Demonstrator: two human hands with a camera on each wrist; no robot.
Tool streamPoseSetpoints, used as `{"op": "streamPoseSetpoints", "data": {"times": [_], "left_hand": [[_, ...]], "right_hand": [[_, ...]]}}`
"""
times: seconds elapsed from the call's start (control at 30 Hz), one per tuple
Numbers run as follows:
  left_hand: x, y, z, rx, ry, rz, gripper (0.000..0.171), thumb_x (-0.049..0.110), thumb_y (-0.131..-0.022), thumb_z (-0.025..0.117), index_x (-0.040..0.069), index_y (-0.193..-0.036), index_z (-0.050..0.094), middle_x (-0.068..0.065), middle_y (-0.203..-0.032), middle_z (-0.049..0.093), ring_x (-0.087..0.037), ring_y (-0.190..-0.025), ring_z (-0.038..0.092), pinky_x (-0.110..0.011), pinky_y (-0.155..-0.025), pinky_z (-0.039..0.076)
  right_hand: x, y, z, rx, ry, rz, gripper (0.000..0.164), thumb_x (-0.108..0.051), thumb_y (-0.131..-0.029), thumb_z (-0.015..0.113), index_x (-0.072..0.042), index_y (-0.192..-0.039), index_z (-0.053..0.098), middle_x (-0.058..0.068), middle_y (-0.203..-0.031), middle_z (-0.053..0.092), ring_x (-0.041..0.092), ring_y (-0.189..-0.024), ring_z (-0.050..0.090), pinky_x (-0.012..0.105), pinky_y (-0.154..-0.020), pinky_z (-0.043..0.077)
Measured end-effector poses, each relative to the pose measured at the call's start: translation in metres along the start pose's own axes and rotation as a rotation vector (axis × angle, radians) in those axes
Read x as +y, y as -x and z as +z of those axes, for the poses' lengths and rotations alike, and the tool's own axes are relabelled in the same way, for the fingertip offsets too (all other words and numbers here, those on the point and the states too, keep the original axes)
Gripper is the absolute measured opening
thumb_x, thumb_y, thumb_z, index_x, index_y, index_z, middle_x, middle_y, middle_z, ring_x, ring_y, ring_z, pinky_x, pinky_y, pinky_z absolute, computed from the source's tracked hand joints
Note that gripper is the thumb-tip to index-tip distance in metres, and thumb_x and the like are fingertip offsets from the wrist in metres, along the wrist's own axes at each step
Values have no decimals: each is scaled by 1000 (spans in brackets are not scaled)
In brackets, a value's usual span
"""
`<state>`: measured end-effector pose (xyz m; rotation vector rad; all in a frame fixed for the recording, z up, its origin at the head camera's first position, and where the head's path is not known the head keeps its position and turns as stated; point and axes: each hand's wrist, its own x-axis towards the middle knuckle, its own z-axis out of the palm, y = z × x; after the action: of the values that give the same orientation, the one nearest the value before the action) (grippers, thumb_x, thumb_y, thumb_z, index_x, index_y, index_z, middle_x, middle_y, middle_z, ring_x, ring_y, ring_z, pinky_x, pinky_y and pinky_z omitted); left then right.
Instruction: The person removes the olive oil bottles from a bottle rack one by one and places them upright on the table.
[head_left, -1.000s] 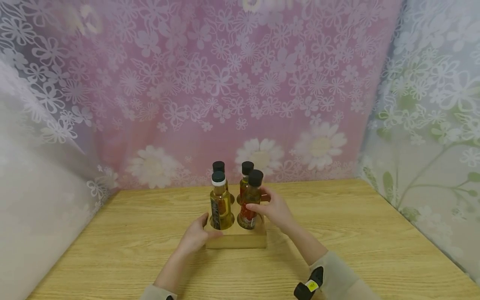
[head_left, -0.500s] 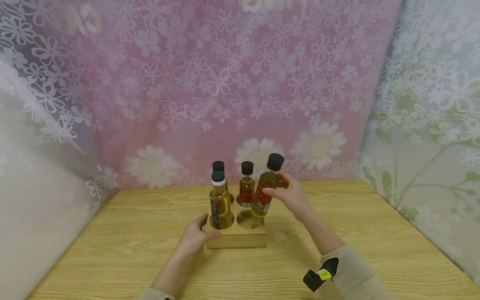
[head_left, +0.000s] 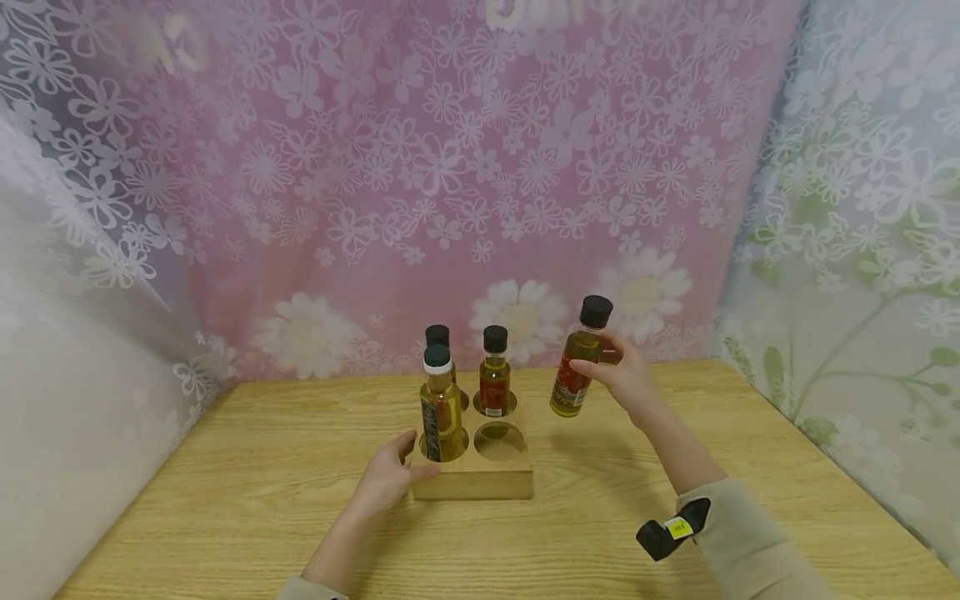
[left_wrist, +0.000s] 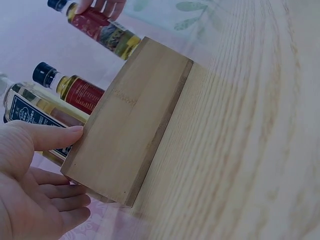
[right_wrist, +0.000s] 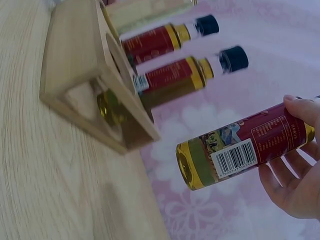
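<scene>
My right hand (head_left: 628, 382) grips an oil bottle (right_wrist: 232, 147) with a black cap and red label, thumb on one side and fingers on the other. The bottle hangs slightly tilted above the table, right of a wooden bottle rack (head_left: 472, 485). At the rack's near left corner, my left hand (head_left: 384, 479) holds on, its thumb over the top edge and its fingers along the left side. A clear oil bottle (head_left: 444, 417) with a dark label fills the front left hole. Behind stand a red-labelled bottle (head_left: 494, 388) and a partly hidden bottle (head_left: 437, 336). The front right hole is vacant.
The wood-grain table (head_left: 285, 433) spreads around the rack. A pink floral curtain (head_left: 480, 183) hangs behind its far edge, and pale curtains (head_left: 862, 275) close both sides. A black wrist device (head_left: 671, 531) is strapped over the right sleeve.
My right hand has lifted the red-labelled oil bottle out of the front right hole and carried it up and to the right. The left hand and the rack have stayed in place.
</scene>
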<state>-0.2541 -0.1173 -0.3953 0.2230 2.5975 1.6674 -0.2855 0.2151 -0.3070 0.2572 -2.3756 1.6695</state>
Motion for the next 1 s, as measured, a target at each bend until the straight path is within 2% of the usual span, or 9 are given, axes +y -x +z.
{"op": "streamPoseSetpoints", "data": {"times": [0.33, 0.6, 0.8, 1.0], "left_hand": [[0, 0, -2, 3, -38, 9, 79, 18, -77, 75, -13, -137, 33, -33, -136, 37, -48, -126, 33, -55, -101, 31], [0, 0, 0, -9, -34, 16, 79, 17, -77, 75, -13, -137, 33, -34, -136, 36, -47, -126, 34, -54, -101, 32], [0, -1, 0, -7, -26, 5, 80, 19, -77, 75, -12, -138, 32, -33, -138, 35, -47, -126, 33, -55, -101, 31], [0, -1, 0, -3, -40, 0, 81, 20, -77, 75, -11, -138, 32, -32, -138, 36, -46, -127, 33, -55, -102, 30]], "right_hand": [[31, -7, -31, 50, 41, 59, 73, -27, -87, 66, -2, -144, 29, 24, -135, 38, 40, -120, 40, 57, -98, 35], [59, -12, -46, 134, 50, 123, 77, -26, -88, 65, -1, -146, 22, 26, -138, 34, 41, -121, 37, 57, -99, 33], [73, -18, -52, 189, 65, 158, 78, -30, -86, 66, -3, -146, 24, 25, -140, 33, 42, -123, 36, 57, -99, 33], [83, -20, -55, 196, 75, 156, 73, -31, -86, 66, -4, -144, 30, 24, -140, 34, 43, -123, 36, 57, -97, 35]]}}
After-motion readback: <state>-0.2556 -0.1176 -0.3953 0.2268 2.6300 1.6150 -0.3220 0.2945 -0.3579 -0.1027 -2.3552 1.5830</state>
